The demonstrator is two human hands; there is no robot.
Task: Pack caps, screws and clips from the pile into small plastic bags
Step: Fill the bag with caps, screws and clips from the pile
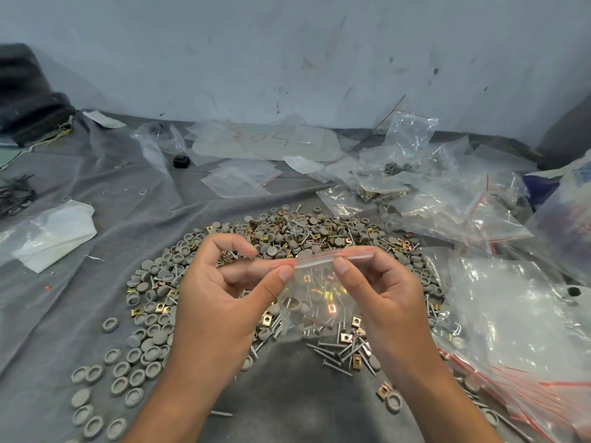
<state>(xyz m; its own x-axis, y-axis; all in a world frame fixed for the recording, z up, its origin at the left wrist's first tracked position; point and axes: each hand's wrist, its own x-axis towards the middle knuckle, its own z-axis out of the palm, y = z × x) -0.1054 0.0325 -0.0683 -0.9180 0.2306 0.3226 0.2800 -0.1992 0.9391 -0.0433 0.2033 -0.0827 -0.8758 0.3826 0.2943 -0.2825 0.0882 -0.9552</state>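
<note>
a pale scuffed wall (pixel 287 52) stands at the back, and below it a grey cloth (pixel 105 282) covers the worktop. on the cloth, in the middle, lies the pile (pixel 287 231), a broad ring-shaped spread of grey caps, gold clips and steel screws, open toward the near edge. to the right, a heap of clear bags (pixel 511 302) with red zip strips reaches from near the wall down to the near right corner, some with parts inside. a folded white sheet (pixel 54 235) lies at the left, well apart from the pile, and flat empty bags (pixel 240 177) lie behind the pile. over the near part of the pile both hands hold up one small bag (pixel 315 295). its red zip edge runs left to right at the top, slightly higher at the right end, and the bag hangs down from it with caps, clips and screws gathered in its lower half. the left hand (pixel 220 292) pinches the left end of the zip edge between thumb and curled forefinger. the right hand (pixel 380 292) pinches the same edge further right, thumb in front and fingers curled behind. single caps (pixel 110 324) lie scattered at the near left, most with the hollow side up, and loose screws (pixel 339 353) lie just below the bag.
</note>
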